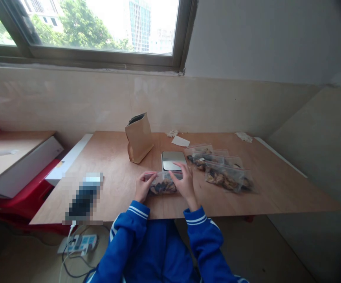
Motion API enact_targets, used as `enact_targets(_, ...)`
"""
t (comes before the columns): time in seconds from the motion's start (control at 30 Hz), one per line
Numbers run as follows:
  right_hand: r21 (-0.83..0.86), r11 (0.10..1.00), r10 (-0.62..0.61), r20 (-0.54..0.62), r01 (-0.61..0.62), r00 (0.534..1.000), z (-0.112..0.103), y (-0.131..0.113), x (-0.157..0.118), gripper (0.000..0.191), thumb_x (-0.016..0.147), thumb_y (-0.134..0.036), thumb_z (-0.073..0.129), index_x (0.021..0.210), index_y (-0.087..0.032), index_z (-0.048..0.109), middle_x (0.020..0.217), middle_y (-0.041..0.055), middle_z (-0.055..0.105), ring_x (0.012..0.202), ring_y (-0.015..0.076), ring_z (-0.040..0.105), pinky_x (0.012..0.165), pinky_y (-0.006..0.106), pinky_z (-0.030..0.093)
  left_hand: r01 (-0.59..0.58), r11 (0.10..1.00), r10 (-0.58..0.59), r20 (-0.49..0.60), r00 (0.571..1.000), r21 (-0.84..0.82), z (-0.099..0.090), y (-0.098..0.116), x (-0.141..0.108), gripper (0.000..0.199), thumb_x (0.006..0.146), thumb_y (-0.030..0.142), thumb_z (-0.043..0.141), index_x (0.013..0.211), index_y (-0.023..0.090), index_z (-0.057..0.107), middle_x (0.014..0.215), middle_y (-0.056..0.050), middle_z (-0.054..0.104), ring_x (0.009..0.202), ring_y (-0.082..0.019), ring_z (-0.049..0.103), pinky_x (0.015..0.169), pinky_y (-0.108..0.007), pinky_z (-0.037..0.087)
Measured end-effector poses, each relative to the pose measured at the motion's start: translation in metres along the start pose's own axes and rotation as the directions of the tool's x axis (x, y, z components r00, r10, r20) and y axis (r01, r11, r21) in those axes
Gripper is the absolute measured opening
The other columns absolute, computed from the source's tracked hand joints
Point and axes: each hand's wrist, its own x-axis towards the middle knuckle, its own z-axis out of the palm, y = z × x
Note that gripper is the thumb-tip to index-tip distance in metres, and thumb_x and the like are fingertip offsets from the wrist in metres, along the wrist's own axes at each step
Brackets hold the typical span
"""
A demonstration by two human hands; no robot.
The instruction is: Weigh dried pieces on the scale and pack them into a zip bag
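A clear zip bag [165,186] of dark and brown dried pieces, perhaps dried mushrooms, lies near the table's front edge. My left hand [143,186] pinches its upper left corner by the reddish zip strip. Over the bag's right end is my right hand [185,183], thumb and fingers spread apart, the thumb at the bag's top edge. Just behind the bag sits a flat scale [174,160] with a silver plate, partly hidden by my right hand's fingers.
Several similar filled zip bags [226,175] overlap to the right. A brown paper bag [139,137] stands open-topped behind on the left. A white paper slip [180,141] lies at the back. Left are a blurred-out device [83,200] with a cable and, below, a power strip [79,243].
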Motion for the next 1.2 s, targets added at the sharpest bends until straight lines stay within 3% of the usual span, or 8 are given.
enact_targets(0.07,-0.137,0.983,-0.094,0.201,0.123,0.975,-0.002,-0.017,0.015,0.019,0.086,-0.032,0.06,0.101,-0.023,0.068,0.103,0.0081,0.068,0.104,0.0258,0.058,0.095,0.041,0.038,-0.029,1.0,0.029,0.024,0.999,-0.005,0.0,-0.001,-0.001,0.03,0.074,0.042,0.073,0.09,0.016,0.073,0.083,-0.007,0.074,0.082,-0.021,0.069,0.076,-0.03,0.052)
enact_targets(0.2,-0.173,0.938,-0.167,0.536,0.301,0.827,0.009,-0.04,0.035,0.014,0.089,-0.029,0.059,0.08,-0.022,0.067,0.077,0.0051,0.07,0.078,0.0216,0.062,0.083,0.034,0.037,-0.102,0.995,0.102,-0.001,0.995,0.007,-0.001,-0.003,-0.003,0.031,0.08,0.044,0.068,0.094,0.018,0.072,0.092,-0.008,0.074,0.087,-0.022,0.069,0.08,-0.033,0.053)
enact_targets(0.37,-0.176,0.919,-0.184,0.602,0.354,0.777,0.019,-0.045,0.044,0.014,0.09,-0.021,0.055,0.083,-0.023,0.066,0.071,0.0032,0.069,0.067,0.0186,0.06,0.076,0.03,0.033,-0.146,0.989,0.146,-0.089,0.985,0.012,-0.001,-0.004,-0.005,0.032,0.082,0.047,0.065,0.098,0.019,0.069,0.099,-0.008,0.073,0.092,-0.022,0.068,0.083,-0.034,0.053)
enact_targets(0.53,-0.197,0.898,-0.206,0.604,0.394,0.77,0.019,-0.041,0.041,0.022,0.09,-0.013,0.047,0.082,-0.023,0.066,0.071,0.0044,0.07,0.066,0.0188,0.061,0.074,0.03,0.031,-0.131,0.989,0.143,-0.195,0.97,0.074,-0.001,-0.007,-0.007,0.032,0.08,0.049,0.066,0.091,0.02,0.062,0.078,-0.003,0.07,0.071,-0.017,0.065,0.066,-0.027,0.051)
enact_targets(0.67,-0.203,0.91,-0.167,0.618,0.361,0.769,0.018,-0.044,0.038,0.017,0.094,-0.026,0.049,0.087,-0.022,0.063,0.072,0.0048,0.07,0.067,0.0196,0.062,0.072,0.029,0.031,-0.151,0.981,0.174,-0.21,0.962,0.121,-0.004,-0.013,-0.009,0.034,0.084,0.052,0.06,0.095,0.02,0.061,0.078,-0.003,0.068,0.069,-0.015,0.063,0.063,-0.025,0.049)
enact_targets(0.9,-0.246,0.847,-0.133,0.76,0.471,0.636,0.023,-0.059,0.04,0.021,0.099,-0.028,0.041,0.096,-0.02,0.06,0.083,0.0063,0.072,0.078,0.0182,0.065,0.079,0.029,0.032,-0.191,0.973,0.217,-0.222,0.951,0.131,-0.005,-0.016,-0.011,0.04,0.085,0.057,0.055,0.085,0.018,0.062,0.071,-0.001,0.063,0.062,-0.014,0.057,0.059,-0.023,0.044)
enact_targets(1.0,-0.276,0.835,-0.122,0.751,0.476,0.649,0.027,-0.06,0.038,0.021,0.099,-0.027,0.042,0.095,-0.02,0.062,0.083,0.0059,0.073,0.076,0.0179,0.065,0.079,0.029,0.031,-0.205,0.969,0.233,-0.233,0.944,0.139,-0.004,-0.012,-0.011,0.039,0.087,0.056,0.054,0.082,0.018,0.06,0.068,0.0,0.061,0.06,-0.013,0.054,0.057,-0.023,0.041)
enact_targets(1.2,-0.366,0.849,-0.054,0.656,0.38,0.753,0.024,-0.05,0.03,0.029,0.099,-0.035,0.042,0.093,-0.021,0.067,0.084,0.0066,0.072,0.08,0.0189,0.064,0.078,0.029,0.034,-0.18,0.976,0.208,-0.277,0.938,0.125,-0.005,-0.01,-0.008,0.037,0.09,0.053,0.05,0.079,0.018,0.059,0.064,0.002,0.053,0.059,-0.011,0.048,0.057,-0.022,0.039)
